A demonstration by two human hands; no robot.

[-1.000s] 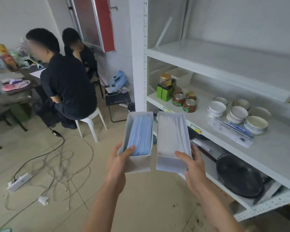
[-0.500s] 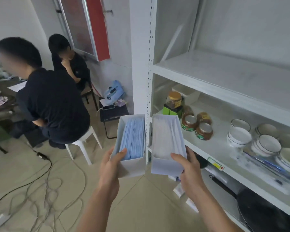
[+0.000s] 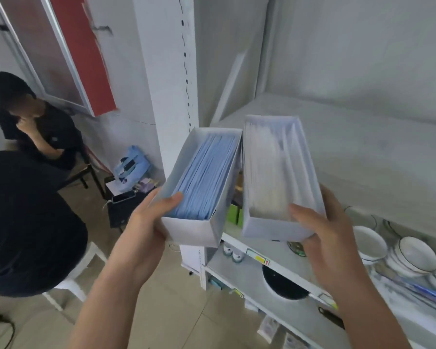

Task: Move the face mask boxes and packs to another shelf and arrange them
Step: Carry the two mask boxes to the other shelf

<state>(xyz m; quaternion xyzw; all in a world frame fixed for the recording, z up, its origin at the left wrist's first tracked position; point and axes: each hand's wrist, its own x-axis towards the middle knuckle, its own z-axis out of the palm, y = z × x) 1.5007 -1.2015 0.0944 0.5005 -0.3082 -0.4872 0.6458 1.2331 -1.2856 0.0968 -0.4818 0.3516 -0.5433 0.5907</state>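
Two open mask boxes held in front of the white shelf (image 3: 350,137): left hand (image 3: 146,222) grips the blue-mask box (image 3: 202,182), right hand (image 3: 325,235) grips the white-mask box (image 3: 275,172); far corners touching.

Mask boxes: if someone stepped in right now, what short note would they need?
Left hand grips the open box of blue masks, thumb over its near rim.
Right hand grips the open box of white masks the same way.
Both boxes are in the air, side by side, in front of the bare upper shelf.
Done: both boxes picked up.
Left: set them on a shelf and line them up.
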